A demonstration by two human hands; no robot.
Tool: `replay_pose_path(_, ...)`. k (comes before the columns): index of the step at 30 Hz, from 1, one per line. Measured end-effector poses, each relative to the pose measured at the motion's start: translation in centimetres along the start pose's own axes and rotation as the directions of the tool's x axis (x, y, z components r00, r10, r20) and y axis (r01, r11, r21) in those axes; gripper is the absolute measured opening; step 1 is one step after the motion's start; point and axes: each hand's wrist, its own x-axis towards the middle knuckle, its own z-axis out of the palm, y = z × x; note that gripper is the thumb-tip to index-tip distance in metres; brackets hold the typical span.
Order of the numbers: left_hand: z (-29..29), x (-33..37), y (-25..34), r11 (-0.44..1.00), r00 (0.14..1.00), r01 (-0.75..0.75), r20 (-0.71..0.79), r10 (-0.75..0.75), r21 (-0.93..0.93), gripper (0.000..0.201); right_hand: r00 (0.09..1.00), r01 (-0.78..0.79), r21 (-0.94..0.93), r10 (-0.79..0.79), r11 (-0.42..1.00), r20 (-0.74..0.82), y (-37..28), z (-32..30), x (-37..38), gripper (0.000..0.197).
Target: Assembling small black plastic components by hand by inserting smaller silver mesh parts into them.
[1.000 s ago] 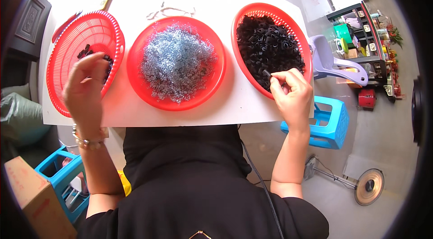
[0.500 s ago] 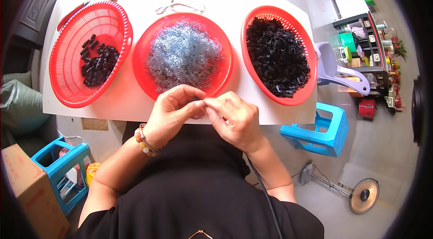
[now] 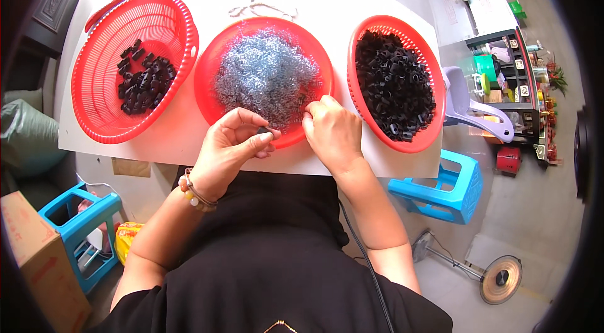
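Observation:
Between the thumb and fingers of my left hand [image 3: 236,144] is a small black plastic piece [image 3: 265,131], held at the near edge of the middle red tray [image 3: 209,95]. A heap of small shiny metal springs [image 3: 267,75] fills that tray. At the tray's right edge, my right hand [image 3: 335,135] has its fingertips pinched together by the heap; what they hold, if anything, is hidden. On the left, a red basket [image 3: 94,75] holds a small group of black pieces [image 3: 148,86]. A second red basket [image 3: 434,75] on the right is full of loose black parts [image 3: 393,84].
The baskets and tray stand on a white table [image 3: 157,154]. A lilac plastic handled item [image 3: 481,116] juts out beside the right basket. Blue stools [image 3: 456,194] stand right and left below the table, with a cardboard box [image 3: 41,257] at lower left.
My right hand has parted from my left and moved up and right to the tray's edge. My left hand has shifted slightly left, and the black piece in it now shows.

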Motion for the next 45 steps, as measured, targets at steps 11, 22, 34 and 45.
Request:
replay_pose_path(11,0.4,0.1,0.6,0.995,0.998,0.063,-0.015,-0.065,-0.078,0.02,0.985,0.056,0.284,-0.007,0.957,-0.172,0.0,-2.2,-1.9,0.007)
replay_pose_path(22,1.8,-0.1,0.6,0.987,0.999,0.027,0.032,-0.022,-0.161,0.019,0.97,0.126,0.479,-0.007,0.869,-0.242,-2.8,-4.1,-2.6,0.009)
replay_pose_path(34,2.5,0.2,0.6,0.981,0.999,0.035,-0.025,-0.041,-0.189,0.018,0.881,0.245,0.188,-0.138,0.951,-0.452,-4.0,-3.3,-2.4,0.017)
replay_pose_path(45,1.6,0.8,0.1,0.983,0.997,0.063,-0.024,-0.068,-0.172,0.012,0.9,0.199,0.305,-0.05,0.931,-0.433,-3.6,-3.1,-2.4,0.013)
